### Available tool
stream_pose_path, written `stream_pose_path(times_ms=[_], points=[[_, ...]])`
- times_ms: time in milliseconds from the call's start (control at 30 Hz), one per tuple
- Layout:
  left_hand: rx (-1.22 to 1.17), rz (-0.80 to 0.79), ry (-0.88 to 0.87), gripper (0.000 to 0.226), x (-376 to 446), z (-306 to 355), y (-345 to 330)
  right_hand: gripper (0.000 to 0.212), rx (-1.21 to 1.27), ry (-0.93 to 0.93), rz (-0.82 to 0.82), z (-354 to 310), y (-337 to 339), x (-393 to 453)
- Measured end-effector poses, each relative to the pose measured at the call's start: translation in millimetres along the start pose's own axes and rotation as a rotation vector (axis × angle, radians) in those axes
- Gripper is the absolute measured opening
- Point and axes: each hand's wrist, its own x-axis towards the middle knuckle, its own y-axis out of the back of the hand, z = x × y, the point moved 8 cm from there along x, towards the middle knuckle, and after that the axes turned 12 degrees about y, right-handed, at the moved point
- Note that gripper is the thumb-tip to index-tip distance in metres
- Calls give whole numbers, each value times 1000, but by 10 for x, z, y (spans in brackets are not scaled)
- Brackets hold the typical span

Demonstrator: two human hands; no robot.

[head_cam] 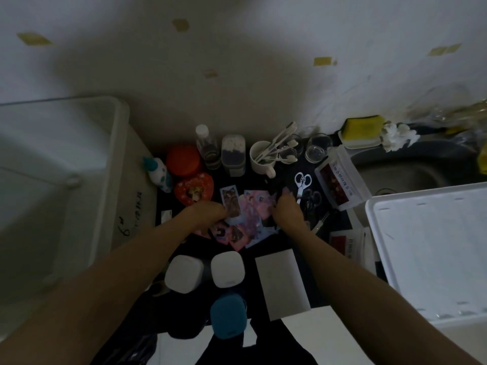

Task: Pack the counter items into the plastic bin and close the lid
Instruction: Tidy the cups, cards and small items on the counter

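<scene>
Both my left hand and right hand press flat on the cards, grip unclear, so I'd sweep them together before lifting into the bin.

Both arms outstretched — left hand, right hand palms-down.

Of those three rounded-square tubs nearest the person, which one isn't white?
The teal tub, the one nearest the camera. The two white tubs sit side by side just beyond it, nearer the cards.
</scene>
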Motion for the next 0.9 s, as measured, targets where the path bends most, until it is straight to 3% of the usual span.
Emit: stream_pose_path(times_ms=[33,100,200,333,400,433,500,533,733,833,900], points=[[-184,-5,26,43,5,-42,26,49,-25,-2,-10,-4,-17,-10],[-332,-52,94,46,17,-147,-82,44,-30,-32,-37,50,-82,-6],[-385,-44,144,40,7,-148,-103,30,36,-91,-29,133,-126,-1],[-279,-57,52,35,80,-152,-85,20,81,-59,-56,155,-167,25],[-363,-102,-1,34,-26,-64,-84,21,93,-43,-57,174,-154,29],[-368,-60,-1,32,6,-48,-42,22,97,-25,-60,178,-142,29],[-103,232,-118,30,-5,20,189,22,115,14,-80,126,-78,-25],[-86,266,-154,32,-17,47,271,27,133,40,-90,78,-37,-65],[-853,184,-90,40,-218,388,649,30,291,143,-21,-237,273,-243],[-1311,96,-65,26,-365,644,700,31,361,216,25,-491,427,-312],[-1469,30,-114,18,-428,792,705,29,362,264,68,-651,527,-344]])
